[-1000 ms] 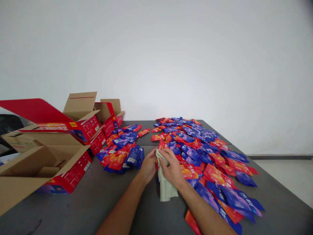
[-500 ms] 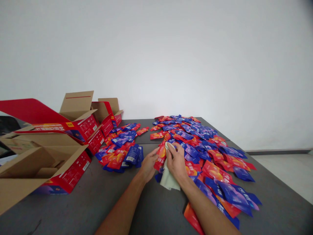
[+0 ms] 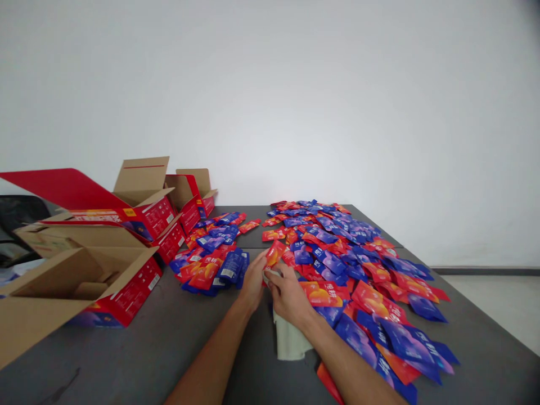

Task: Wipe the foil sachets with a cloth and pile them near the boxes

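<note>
My left hand [image 3: 253,281] grips a red pouch [image 3: 275,252] with orange fruit printed on it, held just above the table. My right hand [image 3: 287,295] is closed on a pale green cloth [image 3: 291,339], whose bunched top presses against the pouch's lower part while the rest hangs toward the table. Much of the pouch is hidden by my fingers. Beside and beyond my right hand spreads a big heap of red and blue pouches [image 3: 333,261]. A smaller pile of the same pouches [image 3: 206,271] lies to the left of my left hand.
Several open red cardboard boxes [image 3: 135,295] with raised flaps line the left side of the grey table [image 3: 169,354]. A black chair [image 3: 21,219] shows behind them. A white wall [image 3: 270,101] rises beyond the table, with pale floor [image 3: 498,309] to the right.
My right hand has drawn the cloth down and left, from the upper face of the pouch to its lower part. The pouch is now tilted differently and more covered by my hands.
</note>
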{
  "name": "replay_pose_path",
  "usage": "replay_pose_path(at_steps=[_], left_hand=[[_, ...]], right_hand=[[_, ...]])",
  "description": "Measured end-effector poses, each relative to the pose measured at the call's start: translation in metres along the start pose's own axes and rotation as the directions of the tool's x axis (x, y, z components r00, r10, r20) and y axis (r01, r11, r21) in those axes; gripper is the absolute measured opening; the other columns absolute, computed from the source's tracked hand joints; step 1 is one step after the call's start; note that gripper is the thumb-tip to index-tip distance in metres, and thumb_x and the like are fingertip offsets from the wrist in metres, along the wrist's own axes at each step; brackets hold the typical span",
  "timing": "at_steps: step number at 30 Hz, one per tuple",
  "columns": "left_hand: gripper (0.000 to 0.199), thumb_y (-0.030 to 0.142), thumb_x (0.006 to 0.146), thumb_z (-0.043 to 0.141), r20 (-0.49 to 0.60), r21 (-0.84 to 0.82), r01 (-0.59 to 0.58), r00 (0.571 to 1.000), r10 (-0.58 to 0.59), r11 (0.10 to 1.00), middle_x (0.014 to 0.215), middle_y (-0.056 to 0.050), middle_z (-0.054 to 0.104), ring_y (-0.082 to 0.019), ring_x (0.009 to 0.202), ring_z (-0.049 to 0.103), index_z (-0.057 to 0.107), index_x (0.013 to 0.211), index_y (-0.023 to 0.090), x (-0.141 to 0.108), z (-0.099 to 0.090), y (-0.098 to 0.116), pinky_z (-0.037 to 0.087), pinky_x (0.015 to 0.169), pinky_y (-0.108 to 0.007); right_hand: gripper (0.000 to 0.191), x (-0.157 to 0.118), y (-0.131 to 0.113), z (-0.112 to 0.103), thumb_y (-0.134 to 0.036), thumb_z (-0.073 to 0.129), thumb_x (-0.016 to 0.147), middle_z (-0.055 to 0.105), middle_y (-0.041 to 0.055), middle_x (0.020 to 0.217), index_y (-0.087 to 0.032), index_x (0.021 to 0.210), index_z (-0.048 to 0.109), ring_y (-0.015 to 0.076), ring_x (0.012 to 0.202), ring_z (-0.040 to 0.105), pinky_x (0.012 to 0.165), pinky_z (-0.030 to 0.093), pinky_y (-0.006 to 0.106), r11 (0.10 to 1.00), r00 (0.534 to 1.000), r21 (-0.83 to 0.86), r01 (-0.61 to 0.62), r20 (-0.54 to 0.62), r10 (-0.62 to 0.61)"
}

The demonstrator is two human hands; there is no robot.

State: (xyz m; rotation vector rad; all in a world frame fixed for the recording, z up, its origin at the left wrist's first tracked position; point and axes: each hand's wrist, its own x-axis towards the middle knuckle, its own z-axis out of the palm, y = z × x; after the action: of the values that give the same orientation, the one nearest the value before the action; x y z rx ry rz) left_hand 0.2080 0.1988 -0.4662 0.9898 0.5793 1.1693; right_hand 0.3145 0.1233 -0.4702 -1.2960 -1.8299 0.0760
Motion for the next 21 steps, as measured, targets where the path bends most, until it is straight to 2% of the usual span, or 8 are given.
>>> replay_pose_path(at_steps=[2,5,7,10,13,16,18,21], left_hand=[[0.037,0.027,0.085,0.058,-0.046,0.192,-0.082,0.995,0.092,0.978,0.127,-0.008,0.07,-0.025,0.123,0.06,0.071,0.12,0.02,0.004,-0.006,0.001,0.04,0.11,-0.039],[0.036,0.022,0.086,0.054,-0.033,0.479,-0.177,0.975,0.219,0.86,0.128,-0.007,0.069,-0.024,0.125,0.058,0.073,0.116,0.023,0.007,-0.014,0.006,0.035,0.114,-0.039],[0.039,0.019,0.085,0.053,0.007,0.663,-0.231,0.953,0.303,0.712,0.126,-0.008,0.069,-0.026,0.122,0.058,0.072,0.119,0.024,0.008,-0.02,0.008,0.035,0.113,-0.042],[0.046,0.016,0.083,0.052,0.057,0.893,-0.228,0.912,0.405,0.388,0.13,-0.013,0.065,-0.03,0.126,0.053,0.068,0.126,0.021,0.009,-0.03,0.009,0.034,0.111,-0.047],[0.047,0.014,0.085,0.048,0.074,0.982,-0.14,0.899,0.431,0.124,0.137,-0.014,0.059,-0.032,0.132,0.046,0.065,0.129,0.02,0.011,-0.042,0.009,0.033,0.11,-0.049],[0.044,0.014,0.086,0.047,0.047,0.998,-0.019,0.89,0.454,-0.066,0.139,-0.016,0.056,-0.034,0.135,0.042,0.067,0.125,0.019,0.014,-0.056,0.012,0.033,0.109,-0.052],[0.042,0.014,0.086,0.047,0.016,0.985,0.07,0.874,0.486,-0.158,0.14,-0.018,0.055,-0.036,0.137,0.038,0.068,0.122,0.017,0.016,-0.063,0.014,0.031,0.11,-0.055],[0.038,0.014,0.085,0.05,0.002,0.966,0.129,0.864,0.503,-0.226,0.138,-0.017,0.058,-0.037,0.139,0.036,0.071,0.117,0.017,0.017,-0.068,0.014,0.026,0.114,-0.055]], right_hand=[[0.04,-0.001,0.002,0.002,-0.01,0.051,0.089,0.059,0.011,0.115,-0.027,0.12,0.069,0.026,0.107,0.055,0.089,0.053,0.042,1.0,1.0,0.0,-0.012,0.014,0.012],[0.037,0.0,0.009,0.0,-0.009,0.051,0.088,0.059,0.0106,0.111,-0.025,0.115,0.071,0.0253,0.104,0.056,0.09,0.053,0.042,0.998,0.999,-0.022,-0.051,-0.006,0.051],[0.035,0.001,0.015,-0.004,-0.009,0.053,0.086,0.059,0.0102,0.108,-0.023,0.112,0.071,0.025,0.102,0.056,0.09,0.052,0.042,0.996,0.997,-0.052,-0.071,-0.032,0.069],[0.036,0.002,0.024,-0.009,-0.008,0.054,0.084,0.06,0.0102,0.104,-0.024,0.111,0.072,0.0254,0.099,0.056,0.088,0.053,0.043,0.989,0.994,-0.106,-0.102,-0.061,0.096],[0.036,0.002,0.032,-0.012,-0.009,0.054,0.084,0.061,0.0109,0.103,-0.023,0.112,0.072,0.0261,0.097,0.057,0.087,0.053,0.044,0.98,0.989,-0.141,-0.138,-0.072,0.128],[0.036,0.002,0.036,-0.013,-0.009,0.055,0.083,0.062,0.0119,0.104,-0.022,0.112,0.072,0.0265,0.098,0.057,0.087,0.052,0.044,0.976,0.987,-0.152,-0.156,-0.073,0.146],[0.035,0.003,0.038,-0.014,-0.009,0.055,0.083,0.062,0.012,0.105,-0.02,0.111,0.073,0.0264,0.099,0.057,0.089,0.051,0.043,0.972,0.984,-0.161,-0.174,-0.074,0.163],[0.038,0.003,0.038,-0.017,-0.008,0.055,0.083,0.063,0.0115,0.107,-0.02,0.114,0.073,0.0254,0.101,0.057,0.092,0.05,0.042,0.962,0.978,-0.178,-0.206,-0.055,0.199]])
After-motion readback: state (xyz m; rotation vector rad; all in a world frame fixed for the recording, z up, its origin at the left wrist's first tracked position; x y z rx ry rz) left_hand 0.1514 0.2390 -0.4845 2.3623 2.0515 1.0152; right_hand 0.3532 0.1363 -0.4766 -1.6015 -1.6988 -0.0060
